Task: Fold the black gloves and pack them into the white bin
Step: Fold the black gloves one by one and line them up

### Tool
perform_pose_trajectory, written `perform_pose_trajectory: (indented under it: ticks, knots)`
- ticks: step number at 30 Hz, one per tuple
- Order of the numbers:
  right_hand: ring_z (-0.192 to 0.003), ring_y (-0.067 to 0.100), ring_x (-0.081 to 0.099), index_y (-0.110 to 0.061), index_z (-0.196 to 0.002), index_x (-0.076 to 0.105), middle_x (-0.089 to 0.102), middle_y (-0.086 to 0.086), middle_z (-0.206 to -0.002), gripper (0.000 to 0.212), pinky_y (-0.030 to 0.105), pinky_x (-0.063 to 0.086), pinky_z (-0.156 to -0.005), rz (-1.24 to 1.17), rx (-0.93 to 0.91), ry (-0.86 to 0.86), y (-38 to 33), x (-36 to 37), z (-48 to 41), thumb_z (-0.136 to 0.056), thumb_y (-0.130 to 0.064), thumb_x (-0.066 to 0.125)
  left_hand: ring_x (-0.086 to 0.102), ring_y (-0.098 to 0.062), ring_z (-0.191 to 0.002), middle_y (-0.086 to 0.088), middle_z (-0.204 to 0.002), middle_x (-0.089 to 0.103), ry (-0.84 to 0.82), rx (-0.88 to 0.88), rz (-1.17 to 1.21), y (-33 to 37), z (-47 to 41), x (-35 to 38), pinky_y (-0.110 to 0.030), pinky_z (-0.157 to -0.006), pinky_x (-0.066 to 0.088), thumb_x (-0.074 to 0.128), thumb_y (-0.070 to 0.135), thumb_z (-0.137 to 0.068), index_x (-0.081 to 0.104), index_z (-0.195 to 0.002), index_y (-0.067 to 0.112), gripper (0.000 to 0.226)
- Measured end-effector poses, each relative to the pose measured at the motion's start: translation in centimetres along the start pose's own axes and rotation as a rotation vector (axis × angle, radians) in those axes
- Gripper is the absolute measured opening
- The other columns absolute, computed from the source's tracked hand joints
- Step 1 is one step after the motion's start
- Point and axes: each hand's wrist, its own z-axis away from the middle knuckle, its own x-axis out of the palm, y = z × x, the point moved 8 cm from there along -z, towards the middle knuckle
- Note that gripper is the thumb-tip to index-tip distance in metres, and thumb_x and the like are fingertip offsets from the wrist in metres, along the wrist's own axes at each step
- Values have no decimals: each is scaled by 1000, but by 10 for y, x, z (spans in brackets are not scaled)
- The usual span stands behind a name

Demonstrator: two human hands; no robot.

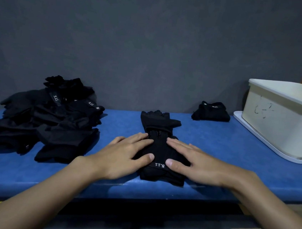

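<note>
Black fabric gloves (pixel 159 143), stacked as a pair, lie mid-table on the blue padded surface (pixel 218 140). Left hand (pixel 123 154) and right hand (pixel 195 162) press flat on them, fingers spread straight. White plastic bin (pixel 283 128) stands far right; a folded black pair (pixel 212 111) sits beside it.

Both hands, left hand (pixel 123 154) and right hand (pixel 195 162), pressed flat on the black gloves (pixel 160 134), which lay left of the white bin (pixel 284 119).
</note>
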Motion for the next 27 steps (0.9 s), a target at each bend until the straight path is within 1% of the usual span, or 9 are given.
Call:
perform_pose_trajectory:
  ticks: [3,6,8,11,13,15,21,24,27]
  knots:
    - [-145,-7,1,-32,-154,17,10,-17,-161,74,32,1,-123,-14,-11,42,-1,-1,1,-90,-63,39,13,-1,-148,17,-164,10,10,6,15,1,0,-1,-32,-122,7,31,64,-97,24,-155,37,64]
    - [-144,-7,12,-32,-148,36,28,-14,-157,70,34,13,-122,-132,-58,211,-6,-16,7,-85,-61,47,21,-5,-147,18,-163,16,68,11,112,2,2,-9,-35,-121,14,29,67,-95,31,-152,37,64]
    - [-138,-9,28,-32,-137,51,45,-18,-145,57,26,24,-118,-225,-106,329,-8,-30,15,-86,-57,57,25,-3,-145,18,-160,23,126,39,165,5,5,-19,-37,-121,18,25,70,-92,38,-148,37,67]
    - [-121,0,49,-35,-113,64,60,-27,-116,41,34,38,-107,-205,-180,424,-14,-43,27,-81,-59,61,34,3,-138,22,-148,40,211,121,235,13,12,-34,-39,-118,26,26,63,-92,50,-140,34,62]
    - [-114,5,53,-35,-103,66,61,-26,-107,37,41,40,-101,-171,-209,414,-18,-43,31,-77,-61,61,41,1,-131,22,-136,50,250,200,226,22,18,-41,-38,-112,34,30,57,-94,57,-135,31,55]
    - [-112,5,53,-37,-100,66,61,-25,-106,37,42,40,-99,-145,-223,360,-19,-37,33,-74,-63,64,47,-2,-125,21,-129,54,245,251,192,28,22,-43,-37,-108,38,34,52,-96,59,-131,31,49]
    - [-114,-5,45,-43,-111,57,54,-28,-114,51,26,28,-106,-15,-150,174,-10,-18,34,-66,-60,74,49,7,-119,26,-126,56,75,267,61,29,25,-22,-35,-104,41,33,52,-98,56,-131,37,43]
    - [-114,-4,45,-46,-114,51,52,-28,-115,54,25,27,-105,47,-150,153,-9,-14,34,-65,-62,67,44,8,-122,29,-128,52,51,251,49,26,27,-20,-35,-106,38,34,58,-95,53,-134,39,48]
    - [-114,-7,46,-45,-115,54,54,-29,-115,50,23,25,-104,60,-165,185,-12,-16,34,-68,-62,61,43,8,-122,30,-129,50,40,250,39,28,29,-20,-33,-107,36,43,66,-88,48,-136,41,54]
